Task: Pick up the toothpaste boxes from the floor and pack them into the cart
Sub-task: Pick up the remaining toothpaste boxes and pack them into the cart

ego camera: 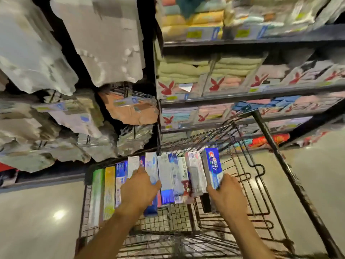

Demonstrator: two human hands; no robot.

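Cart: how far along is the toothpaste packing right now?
Done: a row of toothpaste boxes lies packed in the cart. In hand: the right hand grips a blue box at the row's right end; the left hand rests on the row. Left: seating that box; the visible floor shows no more boxes.

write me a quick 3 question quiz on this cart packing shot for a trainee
1. True or false: the right hand grips the blue box at the right end of the row.
2. The leftmost box in the cart is: A red, B green, C black.
3. Short answer: what does the left hand rest on?
Key: 1 true; 2 B, the green box; 3 the toothpaste boxes mid-row.
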